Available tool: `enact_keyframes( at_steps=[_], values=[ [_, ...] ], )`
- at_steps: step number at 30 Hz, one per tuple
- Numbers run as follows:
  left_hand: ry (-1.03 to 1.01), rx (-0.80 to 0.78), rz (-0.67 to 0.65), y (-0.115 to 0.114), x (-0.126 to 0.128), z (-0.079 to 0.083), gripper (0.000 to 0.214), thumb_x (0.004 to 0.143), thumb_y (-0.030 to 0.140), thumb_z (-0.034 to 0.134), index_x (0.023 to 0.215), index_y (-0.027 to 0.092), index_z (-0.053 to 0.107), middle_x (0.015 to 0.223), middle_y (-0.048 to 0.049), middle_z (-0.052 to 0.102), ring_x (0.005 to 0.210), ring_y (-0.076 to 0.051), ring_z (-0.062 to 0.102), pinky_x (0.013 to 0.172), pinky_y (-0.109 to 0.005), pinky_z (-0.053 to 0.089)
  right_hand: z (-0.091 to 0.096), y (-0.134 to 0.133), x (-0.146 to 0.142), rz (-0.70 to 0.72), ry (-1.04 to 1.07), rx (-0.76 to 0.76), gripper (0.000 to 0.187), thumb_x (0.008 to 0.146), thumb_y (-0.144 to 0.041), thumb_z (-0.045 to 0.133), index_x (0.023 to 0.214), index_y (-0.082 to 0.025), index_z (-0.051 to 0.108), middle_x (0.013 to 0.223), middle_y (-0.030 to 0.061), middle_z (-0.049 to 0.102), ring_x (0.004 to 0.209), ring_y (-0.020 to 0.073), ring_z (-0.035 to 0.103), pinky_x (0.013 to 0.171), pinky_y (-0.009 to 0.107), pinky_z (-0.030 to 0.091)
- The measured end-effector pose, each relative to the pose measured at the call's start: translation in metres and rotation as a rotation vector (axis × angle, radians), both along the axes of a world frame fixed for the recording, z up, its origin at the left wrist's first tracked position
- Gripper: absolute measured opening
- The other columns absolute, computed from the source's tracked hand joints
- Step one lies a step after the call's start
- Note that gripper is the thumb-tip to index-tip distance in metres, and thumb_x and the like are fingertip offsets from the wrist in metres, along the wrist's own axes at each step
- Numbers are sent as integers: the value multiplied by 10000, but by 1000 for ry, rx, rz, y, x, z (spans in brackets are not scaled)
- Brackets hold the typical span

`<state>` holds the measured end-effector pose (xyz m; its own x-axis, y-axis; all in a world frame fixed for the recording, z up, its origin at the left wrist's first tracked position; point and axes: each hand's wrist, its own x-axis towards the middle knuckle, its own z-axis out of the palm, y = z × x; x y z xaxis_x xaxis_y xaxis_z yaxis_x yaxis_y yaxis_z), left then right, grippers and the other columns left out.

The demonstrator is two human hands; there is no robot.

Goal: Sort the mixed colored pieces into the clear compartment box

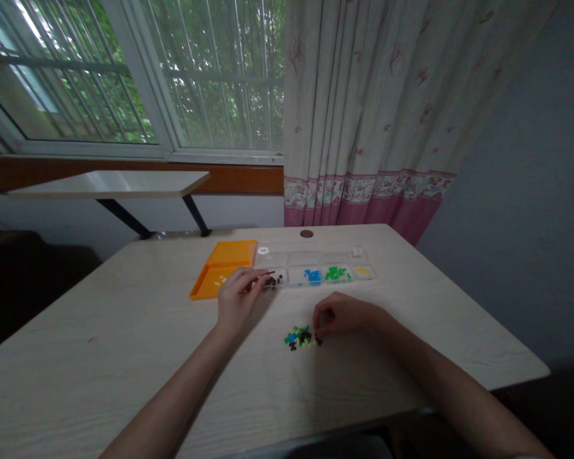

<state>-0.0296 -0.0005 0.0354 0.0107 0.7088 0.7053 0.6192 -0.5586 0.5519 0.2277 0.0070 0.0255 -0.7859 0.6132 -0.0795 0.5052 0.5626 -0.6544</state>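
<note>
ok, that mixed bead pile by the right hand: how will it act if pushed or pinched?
The bead pile is many tiny loose pieces, so a push probably scatters it. On the smooth table pieces may roll or skid. Each looks very light and hard to pinch; the left hand holds a thin dark tool, which suggests that.

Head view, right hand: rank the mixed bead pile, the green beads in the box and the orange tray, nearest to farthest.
1. The mixed bead pile: right at the fingers of the right hand, on its left.
2. The green beads: in a compartment of the clear box, just beyond the hand.
3. The orange tray: far left, past the left hand.
</note>
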Motion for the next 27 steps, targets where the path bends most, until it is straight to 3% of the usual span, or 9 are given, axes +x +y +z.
enact_keyframes(
  at_steps=[9, 15, 19, 22, 27],
  values=[
    [46, -66, 43, 5, 0, -5, 192, 802, 303, 534, 825, 175, 674, 790, -50, 636, 660, -137, 557, 596, -244, 435, -2, 1, 0, 11, -25, -21, 176, 675, -257, 648, 827, -176, 682, 600, -45, 567, 526, 63, 473, 529, 169, 359],
    [137, -154, 167, 16, -5, -17, 209, 809, 317, 501, 825, 183, 661, 775, -35, 615, 674, -148, 558, 622, -253, 427, -8, 5, 0, 4, 44, -20, 147, 741, -191, 559, 858, -153, 640, 627, -32, 560, 548, 71, 468, 546, 172, 362],
    [179, -183, 230, 19, -7, -19, 222, 793, 287, 507, 930, 184, 648, 752, -30, 599, 685, -162, 556, 617, -257, 416, -11, 6, -2, -50, 138, 34, 148, 814, -196, 466, 874, -142, 590, 660, -16, 555, 584, 82, 462, 583, 186, 369],
    [172, -184, 142, 18, -5, -20, 219, 793, 263, 501, 933, 172, 642, 758, -35, 594, 643, -142, 537, 600, -246, 421, -12, 6, -5, -78, 193, 55, 139, 830, -220, 454, 840, -141, 568, 647, -18, 516, 594, 90, 445, 594, 195, 369],
    [271, -215, -251, 7, 9, -20, 161, 796, 244, 519, 843, 184, 660, 788, -53, 619, 671, -130, 551, 611, -229, 442, -12, 3, -13, -185, 278, 76, 152, 830, -285, 480, 816, -153, 555, 652, -23, 486, 593, 94, 421, 599, 205, 361]
  ],
)
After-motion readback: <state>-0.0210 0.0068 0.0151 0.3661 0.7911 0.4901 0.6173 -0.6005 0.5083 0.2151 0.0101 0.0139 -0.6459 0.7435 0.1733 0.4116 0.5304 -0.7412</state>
